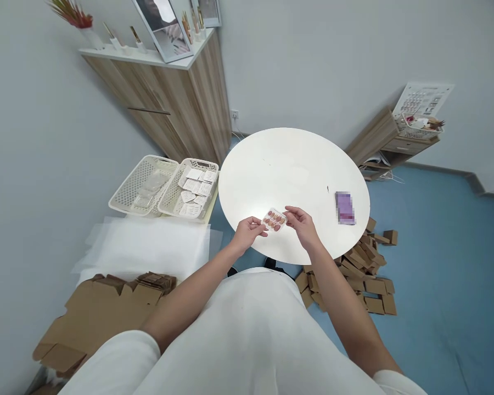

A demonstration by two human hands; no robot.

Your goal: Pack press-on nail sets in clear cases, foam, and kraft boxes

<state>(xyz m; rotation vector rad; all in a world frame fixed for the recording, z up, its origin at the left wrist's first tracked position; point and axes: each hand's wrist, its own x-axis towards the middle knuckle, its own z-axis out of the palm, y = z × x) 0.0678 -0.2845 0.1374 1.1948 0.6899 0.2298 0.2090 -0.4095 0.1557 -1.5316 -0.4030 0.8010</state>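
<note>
Over the near edge of the table [271,164], the left hand [246,233] and right hand [301,224] pinch a nail card [274,220] by opposite ends (fingertips closed on it), best kept level with light pressure.

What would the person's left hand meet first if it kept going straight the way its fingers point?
The left hand points right, so it would probably press along the small pack of press-on nails it already grips, then meet the right hand.
</note>
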